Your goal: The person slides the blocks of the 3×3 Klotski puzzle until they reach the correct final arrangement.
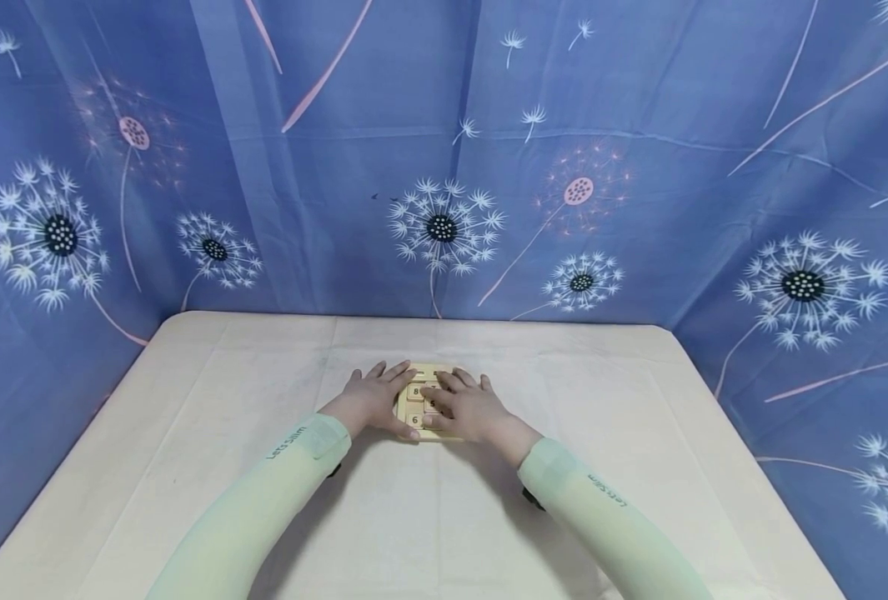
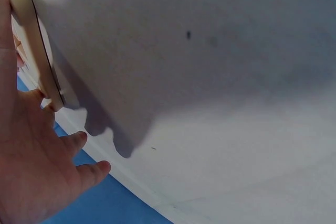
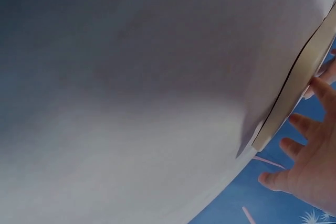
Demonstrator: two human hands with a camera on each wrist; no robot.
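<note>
Item: one pale wooden number board (image 1: 438,437), lying flat on the table (image 1: 444,517), about midway between its left and right edges and short of the far edge. Contents, as far as seen: tile 8 (image 1: 416,392), tile 6 (image 1: 415,422) nearer me, tile 5 (image 1: 430,407) partly covered; others hidden beneath my right hand (image 1: 481,414).

Left hand (image 1: 372,404): mine; fingers and thumb spread wide along the board's left side, thumb at its near left corner. Right hand: mine; fingers apart, extended over the right half, thumb reaching beside tile 6; whether it presses, I cannot tell.

Also: two pale green sleeves (image 1: 256,500), lettered; blue dandelion-print cloth (image 1: 323,208) behind the far edge.
</note>
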